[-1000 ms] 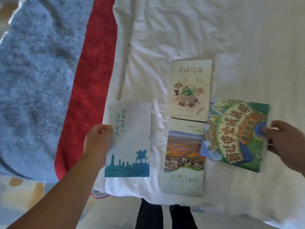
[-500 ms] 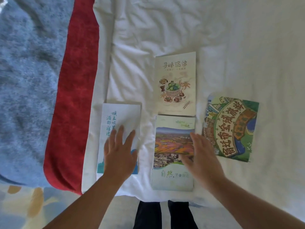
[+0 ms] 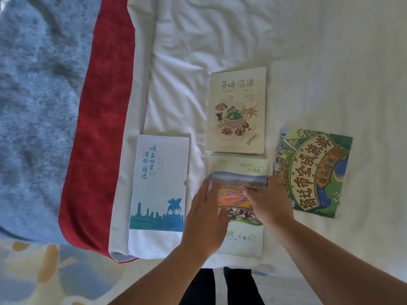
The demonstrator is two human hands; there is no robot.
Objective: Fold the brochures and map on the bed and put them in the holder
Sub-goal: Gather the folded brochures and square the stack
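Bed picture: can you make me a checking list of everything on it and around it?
Surface: white bed sheet, wrinkled.
Job's things: food brochure, landscape brochure and map lie on the sheet; blue and white folder with a notch in its right edge, maybe the holder.
Clutter: nothing seen.
Grippers: left hand and right hand both rest on the landscape brochure.
Cables: nothing seen.
Surroundings: red blanket, blue blanket, patterned carpet, dark trousers.
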